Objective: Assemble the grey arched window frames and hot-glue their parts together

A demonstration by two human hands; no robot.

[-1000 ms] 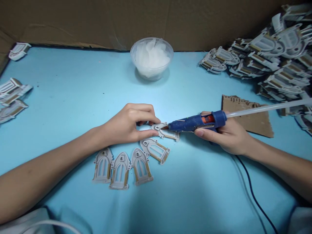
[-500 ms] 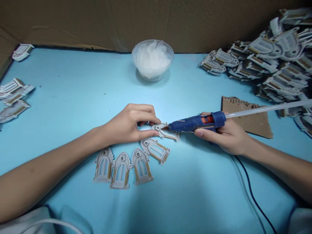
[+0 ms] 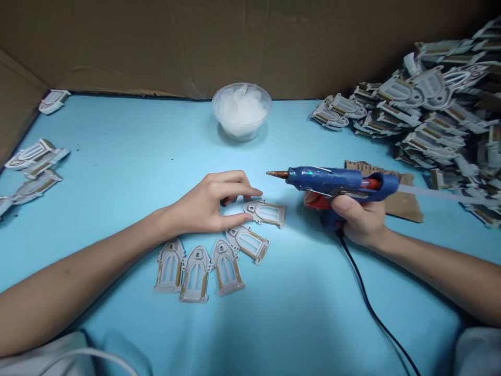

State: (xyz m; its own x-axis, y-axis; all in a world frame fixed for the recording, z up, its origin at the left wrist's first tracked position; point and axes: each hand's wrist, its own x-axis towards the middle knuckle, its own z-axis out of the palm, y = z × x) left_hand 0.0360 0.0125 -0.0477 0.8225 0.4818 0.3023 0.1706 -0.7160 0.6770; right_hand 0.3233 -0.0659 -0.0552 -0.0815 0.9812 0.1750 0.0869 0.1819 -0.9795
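My right hand (image 3: 352, 214) is wrapped round the handle of a blue glue gun (image 3: 329, 180), whose copper nozzle points left above the table. My left hand (image 3: 219, 201) rests on the table with thumb and fingers apart; its thumb touches the tip of a small white arched window piece (image 3: 270, 213). Just below lies a second window piece (image 3: 248, 243), turned at a slant. Three more stand in a row towards me: a left one (image 3: 170, 267), a middle one (image 3: 194, 274) and a right one (image 3: 227, 267).
A clear bowl of white petal-like pieces (image 3: 241, 112) is at the back. Window pieces are heaped at the right (image 3: 434, 115), with a few at the left (image 3: 39, 156). Cardboard scrap (image 3: 405, 203) lies behind my right hand. A black cord (image 3: 364, 292) trails towards me.
The glue gun in my right hand has lifted off the upper window piece and moved right and up. My left hand's fingers have spread a little. The view has shifted slightly.
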